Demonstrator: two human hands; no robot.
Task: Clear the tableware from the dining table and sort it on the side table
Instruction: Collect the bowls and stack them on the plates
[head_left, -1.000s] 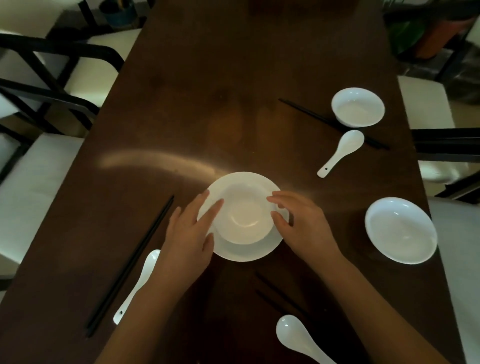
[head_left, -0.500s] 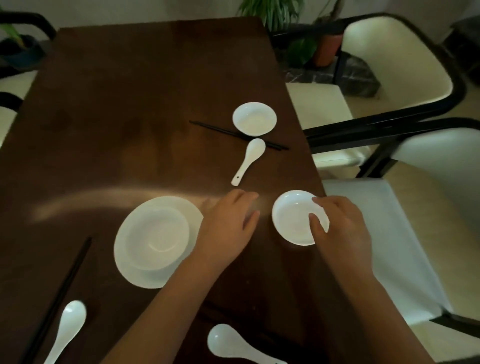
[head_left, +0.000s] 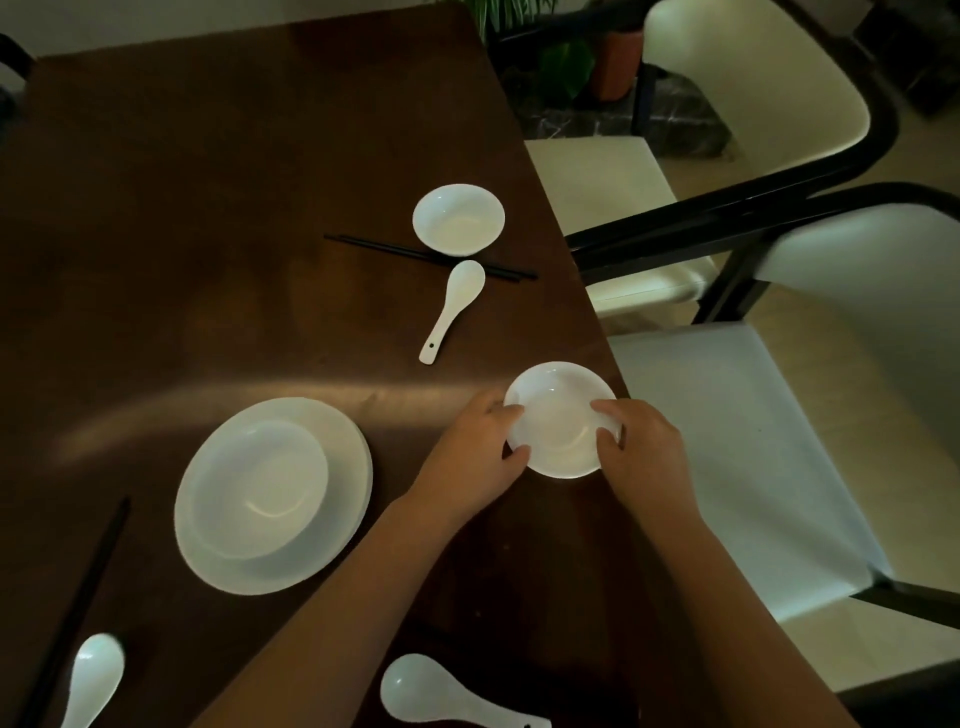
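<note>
A small white dish (head_left: 558, 415) sits near the right edge of the dark wooden dining table (head_left: 208, 208). My left hand (head_left: 475, 452) grips its left rim and my right hand (head_left: 641, 452) grips its right rim. To the left, a white bowl (head_left: 260, 488) rests in a larger white plate (head_left: 343, 499). Farther back stand a small white bowl (head_left: 458, 219), a white spoon (head_left: 452, 309) and black chopsticks (head_left: 395, 250).
Two more white spoons lie at the near edge, one (head_left: 93, 675) at the left and one (head_left: 441, 696) in the middle, beside black chopsticks (head_left: 88, 582). White chairs (head_left: 737, 447) with black frames stand close along the table's right side. Potted plants (head_left: 566, 57) are behind.
Both hands left the bowl-and-plate stack and moved right to the small dish. My left hand has now closed on its left rim, joining the right. The view shifted right.
</note>
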